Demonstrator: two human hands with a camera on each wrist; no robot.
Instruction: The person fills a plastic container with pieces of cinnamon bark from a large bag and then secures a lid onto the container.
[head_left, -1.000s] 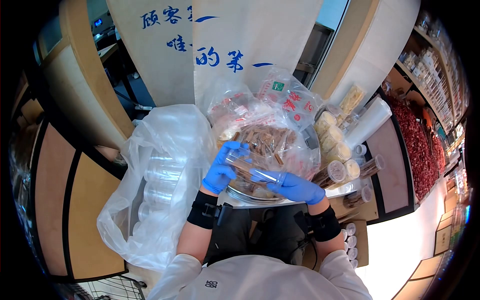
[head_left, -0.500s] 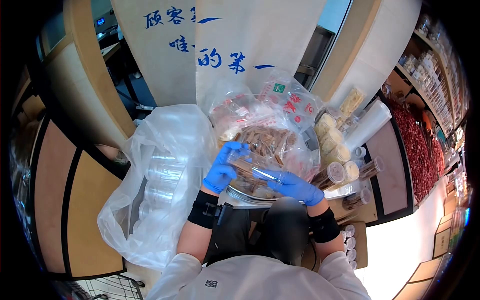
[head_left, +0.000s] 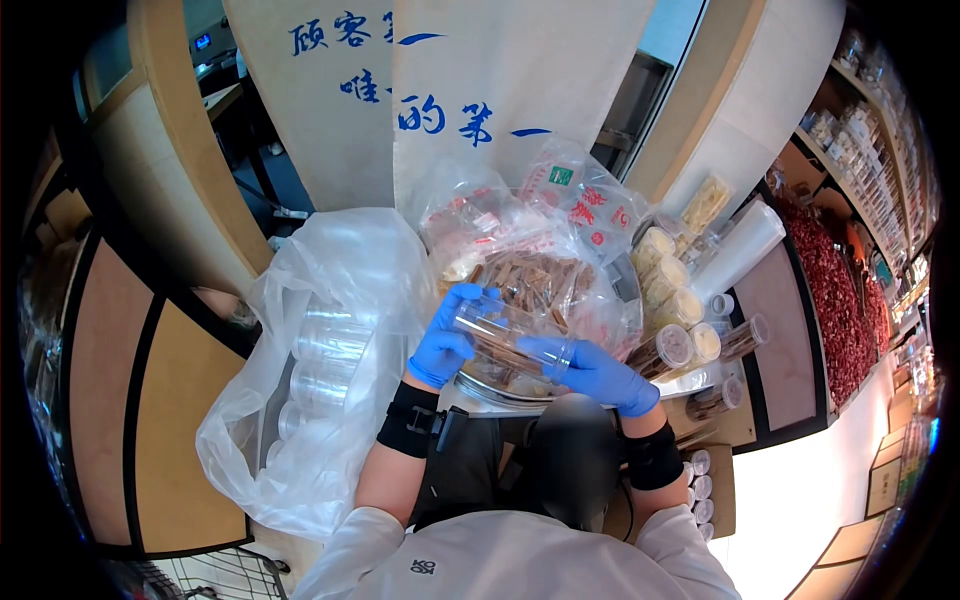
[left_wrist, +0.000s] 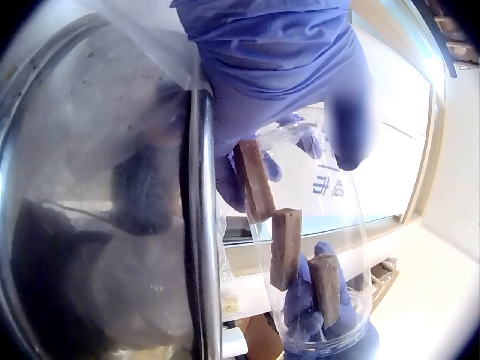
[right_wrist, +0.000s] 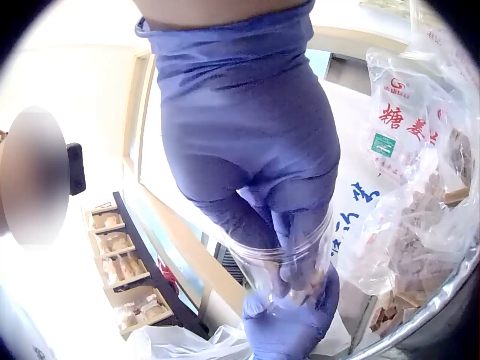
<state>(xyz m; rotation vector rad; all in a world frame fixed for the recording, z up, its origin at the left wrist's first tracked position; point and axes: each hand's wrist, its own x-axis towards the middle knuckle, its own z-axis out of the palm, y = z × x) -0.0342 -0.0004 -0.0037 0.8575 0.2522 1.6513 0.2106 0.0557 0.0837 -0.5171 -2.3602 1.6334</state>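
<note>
Shop counter in view, backed by a white banner [head_left: 480, 90] with blue characters, and a metal bowl [head_left: 490, 392] is seen at its near edge. Just above that bowl a clear jar [head_left: 510, 340] is held lying tilted between two blue-gloved hands. The closed end is gripped by the left hand [head_left: 445, 340], fingers curled round it. The mouth end is taken by the right hand [head_left: 600, 375], fingers bunched and curled at the rim; whether the tips go inside cannot be told. Three brown sticks [left_wrist: 286, 247] are seen loose inside the jar. Behind it, a plastic bag of brown sticks [head_left: 540, 280] is heaped in the bowl. A big clear bag of empty jars [head_left: 320, 360] is slumped to the left, and filled jars [head_left: 672, 300] are lined up on the right.
</note>
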